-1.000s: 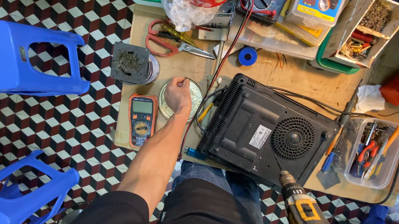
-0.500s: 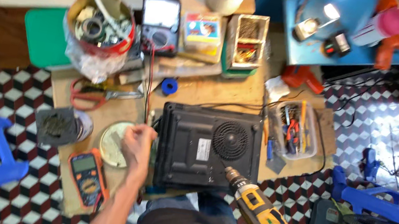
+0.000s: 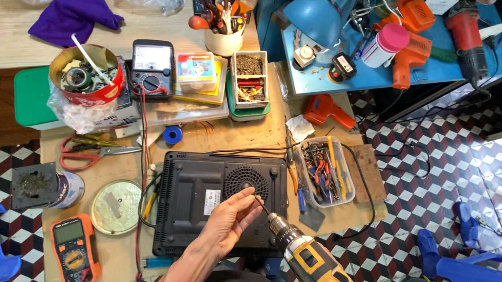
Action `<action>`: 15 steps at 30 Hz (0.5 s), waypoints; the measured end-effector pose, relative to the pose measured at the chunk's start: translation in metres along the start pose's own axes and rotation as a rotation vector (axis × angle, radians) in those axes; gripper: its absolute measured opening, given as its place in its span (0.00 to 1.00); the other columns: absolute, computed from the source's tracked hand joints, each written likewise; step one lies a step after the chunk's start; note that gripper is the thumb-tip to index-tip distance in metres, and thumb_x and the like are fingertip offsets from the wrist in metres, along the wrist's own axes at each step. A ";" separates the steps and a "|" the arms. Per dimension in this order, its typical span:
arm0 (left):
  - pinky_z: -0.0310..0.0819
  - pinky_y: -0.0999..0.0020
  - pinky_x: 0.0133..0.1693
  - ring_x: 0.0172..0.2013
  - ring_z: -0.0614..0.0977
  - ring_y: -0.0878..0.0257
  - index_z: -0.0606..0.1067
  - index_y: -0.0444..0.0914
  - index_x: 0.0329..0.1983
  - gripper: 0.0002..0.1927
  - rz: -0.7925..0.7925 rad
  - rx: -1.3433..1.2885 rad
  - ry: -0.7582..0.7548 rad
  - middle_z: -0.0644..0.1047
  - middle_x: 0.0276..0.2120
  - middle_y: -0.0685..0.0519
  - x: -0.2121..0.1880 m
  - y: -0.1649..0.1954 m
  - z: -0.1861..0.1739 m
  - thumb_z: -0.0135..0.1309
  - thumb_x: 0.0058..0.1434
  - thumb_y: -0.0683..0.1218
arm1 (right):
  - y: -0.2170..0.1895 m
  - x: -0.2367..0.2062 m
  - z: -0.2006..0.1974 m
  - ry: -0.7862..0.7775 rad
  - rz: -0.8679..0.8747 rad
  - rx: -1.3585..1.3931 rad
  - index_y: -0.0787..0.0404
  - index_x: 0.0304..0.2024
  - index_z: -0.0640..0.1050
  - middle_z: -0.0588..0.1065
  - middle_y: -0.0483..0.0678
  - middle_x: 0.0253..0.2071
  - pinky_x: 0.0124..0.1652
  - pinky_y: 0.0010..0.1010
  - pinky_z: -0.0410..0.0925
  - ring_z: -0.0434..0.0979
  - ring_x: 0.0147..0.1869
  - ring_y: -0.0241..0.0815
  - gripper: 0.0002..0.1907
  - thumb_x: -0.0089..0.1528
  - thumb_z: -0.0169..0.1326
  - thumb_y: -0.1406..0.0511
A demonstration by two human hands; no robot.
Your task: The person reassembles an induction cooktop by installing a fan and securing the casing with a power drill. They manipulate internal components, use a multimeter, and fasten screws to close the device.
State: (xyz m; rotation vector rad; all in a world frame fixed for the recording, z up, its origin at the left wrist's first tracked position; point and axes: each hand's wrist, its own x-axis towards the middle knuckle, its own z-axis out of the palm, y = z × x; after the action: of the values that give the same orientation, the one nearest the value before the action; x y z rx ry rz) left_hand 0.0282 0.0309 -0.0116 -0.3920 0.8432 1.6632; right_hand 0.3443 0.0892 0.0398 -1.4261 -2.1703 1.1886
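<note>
Evidently mid-job: left hand pinches the bit, right hand grips the yellow drill (hand itself hidden) over the upturned black cooktop.

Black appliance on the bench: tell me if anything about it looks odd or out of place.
The black flat plastic appliance lies upside down, its vented underside and label facing up. The left hand steadies the bit of the yellow-and-black cordless drill, held by the right hand, over its round vent. No damage visible.
</note>
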 end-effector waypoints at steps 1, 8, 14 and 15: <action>0.83 0.68 0.49 0.41 0.85 0.62 0.78 0.33 0.50 0.13 -0.019 -0.048 -0.035 0.82 0.40 0.47 -0.001 -0.007 0.005 0.56 0.62 0.40 | 0.007 0.003 -0.009 -0.009 -0.005 0.000 0.53 0.57 0.76 0.82 0.45 0.48 0.49 0.30 0.75 0.85 0.49 0.40 0.32 0.49 0.67 0.69; 0.83 0.72 0.45 0.39 0.85 0.62 0.78 0.34 0.43 0.08 -0.014 -0.189 -0.040 0.83 0.38 0.48 -0.010 -0.059 0.025 0.58 0.65 0.44 | 0.046 0.023 -0.053 -0.101 -0.058 -0.005 0.50 0.61 0.73 0.82 0.45 0.50 0.49 0.30 0.75 0.85 0.49 0.40 0.35 0.50 0.66 0.68; 0.83 0.72 0.43 0.38 0.86 0.63 0.79 0.35 0.41 0.09 0.000 -0.164 -0.031 0.83 0.37 0.49 -0.013 -0.093 0.024 0.58 0.64 0.46 | 0.055 0.029 -0.086 -0.207 -0.081 -0.049 0.48 0.65 0.70 0.81 0.44 0.52 0.49 0.30 0.75 0.85 0.50 0.39 0.38 0.51 0.66 0.68; 0.83 0.72 0.42 0.38 0.86 0.63 0.79 0.36 0.41 0.09 -0.009 -0.139 -0.021 0.83 0.37 0.50 -0.012 -0.096 0.021 0.58 0.64 0.47 | 0.052 0.027 -0.093 -0.230 -0.086 -0.063 0.48 0.65 0.70 0.81 0.44 0.52 0.49 0.30 0.75 0.85 0.50 0.39 0.39 0.51 0.65 0.68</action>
State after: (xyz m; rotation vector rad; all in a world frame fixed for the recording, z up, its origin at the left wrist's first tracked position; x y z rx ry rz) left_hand 0.1261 0.0436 -0.0203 -0.4728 0.7109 1.7201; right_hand 0.4219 0.1663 0.0522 -1.2586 -2.4157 1.3215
